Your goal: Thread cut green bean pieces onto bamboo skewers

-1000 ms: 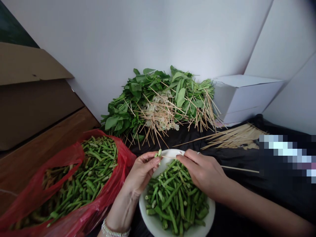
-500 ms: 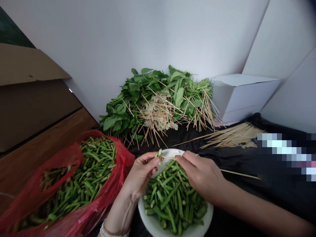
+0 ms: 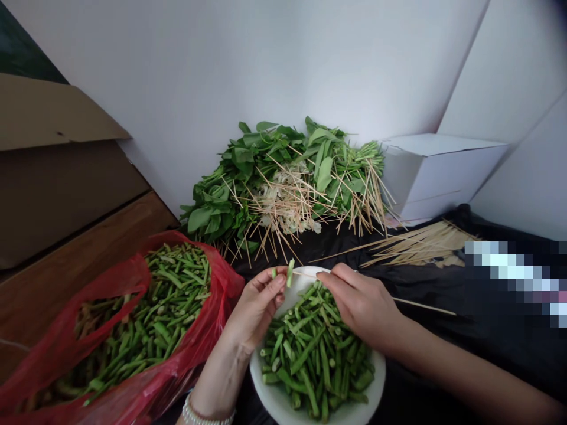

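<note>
My left hand [image 3: 260,304] is closed in a pinch above the bowl's rim, with a small green bean piece [image 3: 273,273] peeking out between its fingers. Just right of the thumb tip, a short cut bean piece [image 3: 290,273] stands upright at the end of a thin bamboo skewer [image 3: 425,305]. My right hand [image 3: 365,304] grips that skewer, which passes under the fingers and sticks out to the right. Below both hands sits a white bowl [image 3: 261,392] heaped with cut green beans [image 3: 316,360].
A red plastic bag [image 3: 221,277] of cut beans lies open at left, beside a cardboard box [image 3: 57,189]. Skewered leafy greens [image 3: 212,200] are piled against the wall. Loose skewers [image 3: 411,245] lie on black sheeting, near a white box [image 3: 443,171].
The bean piece at the skewer's end now shows upright and beside the left fingertips, where before it was within the pinch. My right hand has shifted slightly right.
</note>
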`<state>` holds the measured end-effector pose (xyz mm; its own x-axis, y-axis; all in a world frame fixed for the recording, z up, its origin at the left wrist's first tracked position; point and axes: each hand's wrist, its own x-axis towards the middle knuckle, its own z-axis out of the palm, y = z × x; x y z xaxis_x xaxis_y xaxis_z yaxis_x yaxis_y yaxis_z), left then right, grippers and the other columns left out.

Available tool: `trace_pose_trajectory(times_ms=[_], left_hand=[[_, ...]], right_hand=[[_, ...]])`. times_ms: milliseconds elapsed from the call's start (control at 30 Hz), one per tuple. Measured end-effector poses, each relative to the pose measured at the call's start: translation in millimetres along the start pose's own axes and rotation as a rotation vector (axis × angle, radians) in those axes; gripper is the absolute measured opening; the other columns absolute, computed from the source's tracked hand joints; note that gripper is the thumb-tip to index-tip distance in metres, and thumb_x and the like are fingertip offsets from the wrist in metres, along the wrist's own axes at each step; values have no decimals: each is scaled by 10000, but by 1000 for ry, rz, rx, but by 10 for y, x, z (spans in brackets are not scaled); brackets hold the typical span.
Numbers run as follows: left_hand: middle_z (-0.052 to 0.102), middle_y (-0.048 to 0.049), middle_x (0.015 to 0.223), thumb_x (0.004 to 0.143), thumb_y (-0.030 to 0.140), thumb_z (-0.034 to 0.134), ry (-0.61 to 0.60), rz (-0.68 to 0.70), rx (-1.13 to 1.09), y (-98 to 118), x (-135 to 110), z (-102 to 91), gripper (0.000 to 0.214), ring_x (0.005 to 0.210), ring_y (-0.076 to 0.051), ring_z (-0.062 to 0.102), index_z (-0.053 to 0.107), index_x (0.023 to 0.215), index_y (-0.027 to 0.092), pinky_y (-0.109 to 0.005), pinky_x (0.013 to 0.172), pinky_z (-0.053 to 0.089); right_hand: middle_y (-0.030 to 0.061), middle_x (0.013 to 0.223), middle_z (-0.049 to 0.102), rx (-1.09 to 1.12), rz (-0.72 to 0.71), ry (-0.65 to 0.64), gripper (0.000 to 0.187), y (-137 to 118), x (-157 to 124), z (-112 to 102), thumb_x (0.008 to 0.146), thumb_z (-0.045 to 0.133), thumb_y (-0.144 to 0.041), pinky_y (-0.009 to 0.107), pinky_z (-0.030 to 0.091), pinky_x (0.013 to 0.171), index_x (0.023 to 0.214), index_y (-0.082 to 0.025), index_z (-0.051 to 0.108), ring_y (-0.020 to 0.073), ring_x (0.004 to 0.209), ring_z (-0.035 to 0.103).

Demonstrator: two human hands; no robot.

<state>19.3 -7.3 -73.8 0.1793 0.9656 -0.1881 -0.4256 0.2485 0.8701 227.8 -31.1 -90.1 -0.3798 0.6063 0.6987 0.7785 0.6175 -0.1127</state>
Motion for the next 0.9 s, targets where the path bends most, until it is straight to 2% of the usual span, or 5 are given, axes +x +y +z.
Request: trace_pose_trajectory(times_ms=[267, 500, 600, 767, 900], left_hand=[[696, -20, 681, 554, 199, 907, 75, 29, -17, -5, 22, -2, 275, 559, -43, 524, 768, 777, 118, -129, 505, 401], [675, -19, 626, 566, 216, 900, -53, -88, 156, -57, -65, 85, 219, 541, -57, 512, 767, 707, 111, -160, 537, 410], [675, -15, 651, 607, 209, 878, -70, -53, 195, -52, -101, 127, 215, 569, -65, 521, 780, 773, 115, -164, 559, 416], [720, -54, 987, 664, 81, 800, -61, -54, 54, 23, -73, 70, 451, 740, -104, 630, 716, 1096, 178, -195, 687, 491], [702, -64, 1042, 602, -75, 672, -11, -93, -68, 49, -51, 19, 553, 915, -144, 657, 684, 1095, 176, -223, 802, 519]], right_hand=[[50, 810, 623, 24, -55, 18, 328, -1, -12, 3, 934, 365, -96, 244, 486, 621, 1112, -112, 640, 135, 682, 591], [22, 717, 573, 24, -85, -14, 293, -137, -28, 16, 944, 361, -113, 250, 412, 533, 926, -151, 651, 129, 592, 520], [18, 726, 572, 25, -79, -1, 278, -127, -16, 39, 954, 376, -133, 251, 417, 554, 983, -149, 653, 131, 618, 532], [37, 782, 611, -32, -16, 50, 297, 15, 23, 43, 935, 389, -105, 243, 439, 619, 1037, -137, 666, 130, 676, 569], [37, 775, 602, -35, 28, 25, 275, 56, 39, 40, 940, 414, -128, 248, 436, 650, 1017, -144, 677, 136, 698, 567]])
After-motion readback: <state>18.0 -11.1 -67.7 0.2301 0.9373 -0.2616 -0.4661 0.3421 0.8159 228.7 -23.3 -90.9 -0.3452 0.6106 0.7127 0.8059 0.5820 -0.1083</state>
